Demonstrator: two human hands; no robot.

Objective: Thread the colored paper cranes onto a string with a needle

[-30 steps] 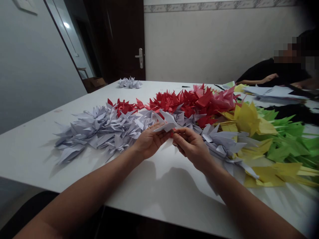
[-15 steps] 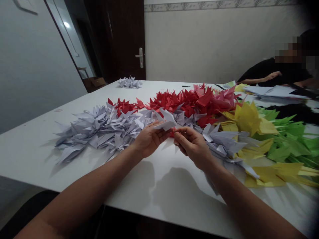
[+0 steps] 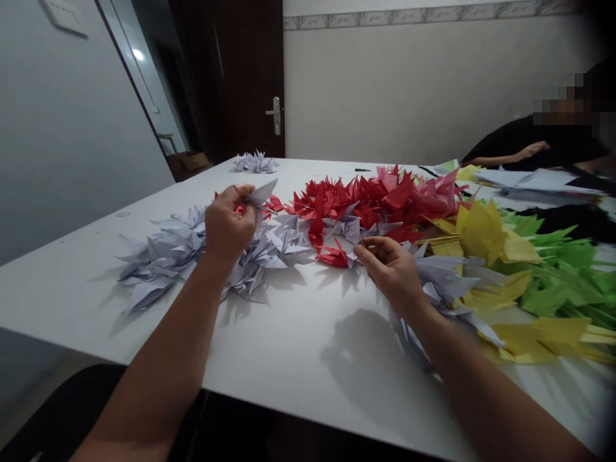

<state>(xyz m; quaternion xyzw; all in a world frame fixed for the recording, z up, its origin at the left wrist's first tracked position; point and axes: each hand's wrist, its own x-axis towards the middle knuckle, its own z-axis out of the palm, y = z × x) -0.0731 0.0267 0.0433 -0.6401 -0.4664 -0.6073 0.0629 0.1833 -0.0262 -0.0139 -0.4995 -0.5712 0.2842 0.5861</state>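
The person's left hand (image 3: 230, 224) is closed in a firm grip around a pale lavender-white origami crane (image 3: 264, 194), with one pointed wing tip projecting above the knuckles and a scrap of red paper (image 3: 239, 209) showing between the fingers. The crane is being held above the pale crane heap (image 3: 163, 260), not resting on it. The crane's creases are sharp, but most of its body is hidden by the hand.

The right hand (image 3: 392, 273) is hovering just beside a red origami crane (image 3: 333, 255), its fingers curled and thumb and forefinger drawn close. Whether it is holding anything small cannot be determined.

Loose cranes are lying in colour-sorted masses across a white table (image 3: 289, 359): pale cranes at left and centre, red cranes (image 3: 356, 196) behind, pink cranes (image 3: 436, 196) beside them, and yellow cranes (image 3: 481, 231) and green cranes (image 3: 563, 289) at right. A small pale cluster (image 3: 255, 163) is sitting at the far end.

A co-worker's forearm (image 3: 510, 156) in a black sleeve is resting at the far right, beside stacked paper sheets (image 3: 524, 181). Any marking on those sheets is too distant to read.
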